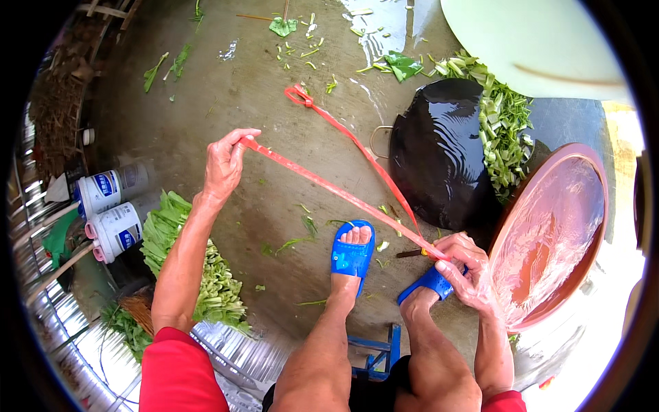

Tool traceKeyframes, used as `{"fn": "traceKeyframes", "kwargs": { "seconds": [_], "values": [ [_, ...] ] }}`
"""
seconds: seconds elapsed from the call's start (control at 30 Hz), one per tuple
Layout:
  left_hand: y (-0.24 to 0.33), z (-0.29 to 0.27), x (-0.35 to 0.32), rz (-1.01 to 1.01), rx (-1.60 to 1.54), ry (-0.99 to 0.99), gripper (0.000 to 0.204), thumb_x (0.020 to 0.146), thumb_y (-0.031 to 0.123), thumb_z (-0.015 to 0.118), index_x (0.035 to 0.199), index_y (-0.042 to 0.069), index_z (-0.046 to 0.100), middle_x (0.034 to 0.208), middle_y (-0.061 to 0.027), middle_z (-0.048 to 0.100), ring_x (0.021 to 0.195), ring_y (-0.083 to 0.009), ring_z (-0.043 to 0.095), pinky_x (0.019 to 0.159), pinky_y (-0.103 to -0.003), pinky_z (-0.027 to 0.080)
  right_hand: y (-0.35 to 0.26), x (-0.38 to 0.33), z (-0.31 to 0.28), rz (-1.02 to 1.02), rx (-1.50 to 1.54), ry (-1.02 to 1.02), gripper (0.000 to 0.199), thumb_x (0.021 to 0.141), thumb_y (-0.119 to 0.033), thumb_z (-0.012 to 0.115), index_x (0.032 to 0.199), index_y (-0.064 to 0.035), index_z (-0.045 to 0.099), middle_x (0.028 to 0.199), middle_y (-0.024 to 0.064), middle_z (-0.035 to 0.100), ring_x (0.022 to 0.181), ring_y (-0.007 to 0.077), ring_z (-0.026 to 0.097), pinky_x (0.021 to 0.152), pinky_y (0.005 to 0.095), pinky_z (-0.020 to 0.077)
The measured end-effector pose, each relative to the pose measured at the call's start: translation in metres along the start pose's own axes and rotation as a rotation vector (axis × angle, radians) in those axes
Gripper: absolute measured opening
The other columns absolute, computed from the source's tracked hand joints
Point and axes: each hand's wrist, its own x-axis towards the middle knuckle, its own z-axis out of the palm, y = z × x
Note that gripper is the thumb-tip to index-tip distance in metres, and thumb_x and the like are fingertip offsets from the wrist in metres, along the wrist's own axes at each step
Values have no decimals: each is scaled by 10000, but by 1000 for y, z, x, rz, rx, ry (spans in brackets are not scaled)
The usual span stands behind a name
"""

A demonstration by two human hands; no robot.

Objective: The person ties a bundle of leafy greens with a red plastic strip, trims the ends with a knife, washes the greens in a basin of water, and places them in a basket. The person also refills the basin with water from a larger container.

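Note:
A red plastic strap (329,187) stretches taut between my two hands. My left hand (225,165), raised at the left, pinches one end between thumb and fingers. On the right, my right hand (467,268) has its fingers closed on the strap, above my right blue slipper (436,280). From there a second length runs away toward the far side and finishes in a small knotted loop over the wet floor (274,206). Just beside my right fingers is a thin dark object (410,253) with a yellow bit, partly hidden.
A dark wok (439,151) of water stands right of centre, near chopped greens (504,130) and a pale green round basin (542,41). A reddish-brown tub (499,254) holds water. At left are leafy greens (165,226) and white buckets (117,230). A blue stool (391,350) is below me.

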Motion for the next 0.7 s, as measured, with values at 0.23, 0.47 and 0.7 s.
{"fn": "traceKeyframes", "kwargs": {
  "seconds": [0.23, 0.47, 0.7],
  "values": [
    [15, -29, -49, -400, 13, -246, 277, 1050, 73, 621, 1261, 59, 800, 803, -12, 752, 544, -40, 507, 495, -243, 421, 2, 4, 14, 90, -345, 357, 111, 892, 5, 777, 1001, -11, 759, 1056, 129, 612, 900, 300, 662, 750, 401, 553],
    [-10, -4, -166, -487, 83, -766, 227, 1003, 167, 738, 1195, 77, 820, 827, -61, 806, 709, -153, 705, 716, -365, 591, 27, -11, 7, -52, -443, 454, 196, 855, 109, 741, 1009, -11, 765, 1031, 124, 646, 883, 210, 671, 661, 328, 545],
    [-11, -21, -178, -772, 66, -559, 186, 985, 193, 778, 985, 12, 821, 678, -43, 724, 567, -95, 613, 554, -314, 498, 39, -20, 14, 120, -281, 487, 217, 868, 127, 713, 1040, 3, 760, 924, 114, 671, 793, 230, 688, 672, 337, 544]
  ]
}}
